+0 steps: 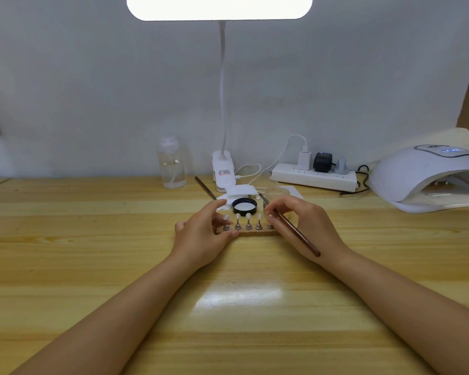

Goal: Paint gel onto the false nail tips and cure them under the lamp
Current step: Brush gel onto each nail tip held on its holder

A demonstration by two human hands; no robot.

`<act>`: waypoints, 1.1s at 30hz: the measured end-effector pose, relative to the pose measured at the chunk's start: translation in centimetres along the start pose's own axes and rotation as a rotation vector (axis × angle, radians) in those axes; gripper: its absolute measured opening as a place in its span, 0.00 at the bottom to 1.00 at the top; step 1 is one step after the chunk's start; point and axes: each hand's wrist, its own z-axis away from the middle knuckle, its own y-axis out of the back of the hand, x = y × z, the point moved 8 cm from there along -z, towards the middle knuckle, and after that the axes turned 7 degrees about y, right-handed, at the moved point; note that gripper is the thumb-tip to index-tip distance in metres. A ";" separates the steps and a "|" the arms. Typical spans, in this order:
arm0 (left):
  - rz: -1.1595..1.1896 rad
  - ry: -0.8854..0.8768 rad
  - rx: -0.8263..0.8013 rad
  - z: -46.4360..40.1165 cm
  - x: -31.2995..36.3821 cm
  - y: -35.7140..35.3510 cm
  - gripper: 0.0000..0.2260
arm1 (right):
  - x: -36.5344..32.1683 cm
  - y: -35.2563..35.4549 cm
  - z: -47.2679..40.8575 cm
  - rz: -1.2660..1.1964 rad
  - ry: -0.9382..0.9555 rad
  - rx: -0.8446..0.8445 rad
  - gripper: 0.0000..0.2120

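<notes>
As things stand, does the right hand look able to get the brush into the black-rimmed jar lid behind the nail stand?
Probably yes. The right hand holds the brush beside the nail stand, and the jar lid lies open just behind, nothing covering it.

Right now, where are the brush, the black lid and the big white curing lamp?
brush [295, 232], head view, middle of its brown handle.
black lid [244, 206], head view, its white inside.
curing lamp [406, 171], head view, its white dome.

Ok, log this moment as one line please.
stage: painting tips | left hand: steadies holder | right hand: holds brush at rightmost tip | cure lamp: right, no tips visible inside
</notes>
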 end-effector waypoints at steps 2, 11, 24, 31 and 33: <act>-0.007 0.003 0.003 0.0 0.0 0.0 0.26 | -0.2 0.2 0.1 -0.019 0.004 0.009 0.06; -0.016 -0.328 0.202 1.8 3.6 1.7 0.20 | -3.5 0.8 0.6 -0.088 0.218 0.199 0.09; 0.216 -0.475 0.160 2.8 4.9 2.3 0.04 | -3.8 1.9 0.3 -0.215 0.191 0.273 0.07; 0.299 -0.384 0.192 2.3 4.0 2.8 0.08 | 2.5 6.1 -1.5 -0.308 -0.259 0.462 0.11; 0.302 -0.352 0.200 2.1 3.7 2.8 0.07 | 3.6 6.3 -2.4 -0.258 -0.322 0.419 0.11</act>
